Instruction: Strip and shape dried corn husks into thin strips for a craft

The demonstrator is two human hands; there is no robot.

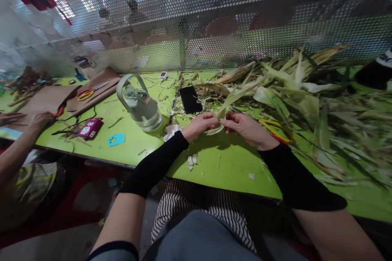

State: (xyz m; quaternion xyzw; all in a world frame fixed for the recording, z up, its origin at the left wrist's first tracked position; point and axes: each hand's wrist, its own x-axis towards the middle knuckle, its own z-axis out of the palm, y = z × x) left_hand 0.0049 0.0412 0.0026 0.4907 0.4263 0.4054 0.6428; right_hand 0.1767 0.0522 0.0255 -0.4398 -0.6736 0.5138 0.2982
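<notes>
My left hand [200, 124] and my right hand [245, 128] meet over the green table [232, 167], both pinched on a pale green corn husk strip [228, 104] that runs up and away from the fingers. Both forearms wear black sleeves. A big heap of corn husks [306, 98] lies just beyond and to the right of my right hand. Yellow-handled scissors [272, 128] lie on the table right behind my right wrist.
A clear water jug with a grey-green handle [139, 104] stands left of my hands, a black phone [190, 99] behind them. Another person's hand [39, 119] rests at the left by brown card sheets [92, 89], scissors [88, 91] and a magenta box [90, 127]. A perforated metal screen [196, 20] backs the table.
</notes>
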